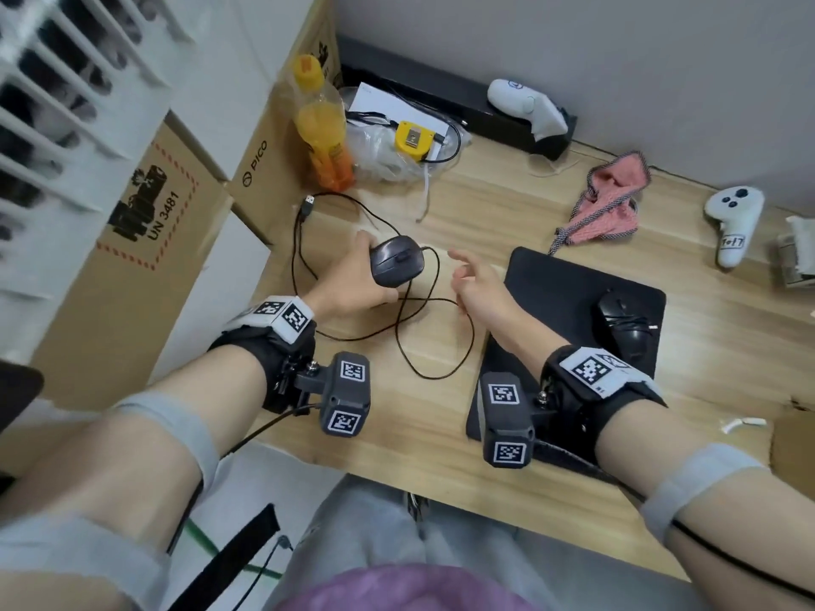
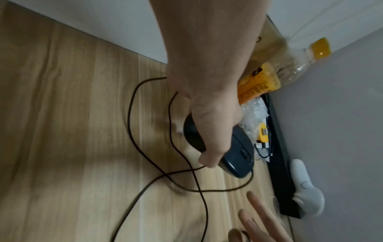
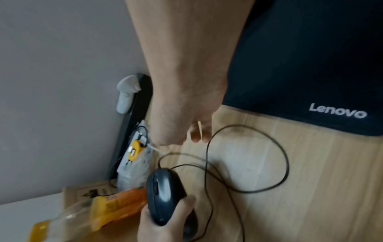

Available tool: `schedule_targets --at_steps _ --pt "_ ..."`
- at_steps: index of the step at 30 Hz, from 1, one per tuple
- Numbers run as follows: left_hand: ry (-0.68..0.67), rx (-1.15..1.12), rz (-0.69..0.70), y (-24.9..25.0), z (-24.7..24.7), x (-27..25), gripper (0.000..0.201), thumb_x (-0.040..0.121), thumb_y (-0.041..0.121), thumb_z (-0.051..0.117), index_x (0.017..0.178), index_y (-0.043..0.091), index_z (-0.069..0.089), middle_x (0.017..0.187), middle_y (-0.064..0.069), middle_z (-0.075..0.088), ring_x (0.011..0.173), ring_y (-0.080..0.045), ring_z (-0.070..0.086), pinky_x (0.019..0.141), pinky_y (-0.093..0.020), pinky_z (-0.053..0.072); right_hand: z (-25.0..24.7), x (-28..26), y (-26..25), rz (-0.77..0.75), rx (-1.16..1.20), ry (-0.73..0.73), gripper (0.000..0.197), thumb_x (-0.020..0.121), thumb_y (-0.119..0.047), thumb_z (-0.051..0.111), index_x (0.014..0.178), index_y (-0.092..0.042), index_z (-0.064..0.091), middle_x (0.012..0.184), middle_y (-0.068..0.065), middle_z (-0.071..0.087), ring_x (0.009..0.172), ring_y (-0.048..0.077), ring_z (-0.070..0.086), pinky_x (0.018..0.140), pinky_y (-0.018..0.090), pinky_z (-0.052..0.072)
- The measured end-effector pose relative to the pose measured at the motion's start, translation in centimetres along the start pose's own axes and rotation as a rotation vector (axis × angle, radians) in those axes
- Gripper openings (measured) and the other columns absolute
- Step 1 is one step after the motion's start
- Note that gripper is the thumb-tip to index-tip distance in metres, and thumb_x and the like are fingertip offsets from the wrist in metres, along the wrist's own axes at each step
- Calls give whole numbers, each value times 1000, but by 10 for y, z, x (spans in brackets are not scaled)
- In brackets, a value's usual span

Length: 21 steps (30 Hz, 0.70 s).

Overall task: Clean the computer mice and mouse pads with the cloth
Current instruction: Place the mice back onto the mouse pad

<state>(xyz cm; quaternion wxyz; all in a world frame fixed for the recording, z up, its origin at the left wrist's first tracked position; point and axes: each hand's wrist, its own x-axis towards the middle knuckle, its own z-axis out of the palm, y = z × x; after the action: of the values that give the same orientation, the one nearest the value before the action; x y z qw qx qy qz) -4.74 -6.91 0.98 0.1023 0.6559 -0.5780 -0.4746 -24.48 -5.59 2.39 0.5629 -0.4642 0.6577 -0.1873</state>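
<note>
My left hand [image 1: 353, 280] grips a dark grey wired mouse [image 1: 397, 262] just above the wooden desk [image 1: 441, 412], thumb on one side, fingers on the other; the mouse [image 2: 238, 152] [image 3: 163, 194] shows in both wrist views. Its black cable [image 1: 397, 337] lies in loops on the desk. My right hand [image 1: 472, 284] hovers open to the right of the mouse, holding nothing. A second black mouse [image 1: 622, 324] sits on a black Lenovo mouse pad [image 1: 551, 293] at the right. A pink cloth [image 1: 608, 200] lies crumpled behind the pad.
An orange drink bottle [image 1: 322, 130], a plastic bag with a yellow adapter [image 1: 412, 141], two white controllers [image 1: 525, 103] [image 1: 732, 222] and a black bar [image 1: 441, 99] line the back. Cardboard boxes [image 1: 145, 240] stand at the left edge.
</note>
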Motion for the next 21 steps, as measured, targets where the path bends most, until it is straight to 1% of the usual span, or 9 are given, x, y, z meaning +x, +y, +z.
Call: schedule_targets --at_steps 3,4,7,9,11,13,15,17,21 --pt "-87 -158 108 22 7 -9 62 69 17 82 117 14 44 108 3 61 99 -17 63 81 -29 51 -6 -5 -14 -83 -54 -29 29 95 0 42 105 -21 59 87 -6 49 71 3 43 61 14 36" --pt "-121 -186 143 31 8 -14 59 72 17 82 118 18 46 110 9 61 104 -10 63 83 -21 51 -9 -7 -17 -90 -39 -18 23 96 -2 43 100 -20 58 83 -9 50 73 3 44 64 14 36" --pt "-202 -261 252 61 13 -26 54 85 13 73 128 22 41 118 14 55 103 12 55 85 -4 44 -17 -13 -15 -116 7 41 22 97 -6 46 109 -20 59 95 -10 61 90 5 55 81 20 44" --pt "-214 -299 306 79 19 -31 55 90 16 68 136 17 37 124 6 53 104 4 56 90 -16 50 -20 -18 -10 -159 -31 62 28 94 -5 46 112 -20 62 102 -6 67 100 10 60 88 29 49" --pt "-219 -334 344 98 27 -35 51 94 18 63 137 15 36 115 2 56 91 -5 60 77 -30 56 -23 -23 -6 -162 -37 58 28 91 1 40 102 -14 61 86 -3 67 85 10 62 83 33 52" --pt "-203 -307 359 111 31 -36 47 97 23 59 138 16 38 107 5 55 89 -17 61 77 -41 54 -22 -27 -5 -135 -5 27 26 93 2 36 104 -7 58 74 -1 59 65 7 58 77 37 53" --pt "-188 -295 376 117 37 -36 47 97 24 58 139 17 39 108 15 53 98 -11 59 80 -32 54 -24 -32 -4 -111 13 -27 24 94 0 35 106 -10 53 71 -1 53 59 10 57 77 39 55" --pt "-192 -327 358 116 42 -34 48 95 23 61 137 17 41 110 17 54 98 1 56 76 -14 49 -31 -38 -4 -89 -37 -98 19 97 -3 35 96 -16 50 69 -3 46 58 13 58 69 31 53" --pt "-208 -412 341 115 54 -34 49 89 23 70 133 21 49 107 9 61 75 7 59 57 -12 45 -43 -48 4 -83 -156 -183 17 103 -17 39 98 -11 55 70 0 44 54 14 48 59 25 44"
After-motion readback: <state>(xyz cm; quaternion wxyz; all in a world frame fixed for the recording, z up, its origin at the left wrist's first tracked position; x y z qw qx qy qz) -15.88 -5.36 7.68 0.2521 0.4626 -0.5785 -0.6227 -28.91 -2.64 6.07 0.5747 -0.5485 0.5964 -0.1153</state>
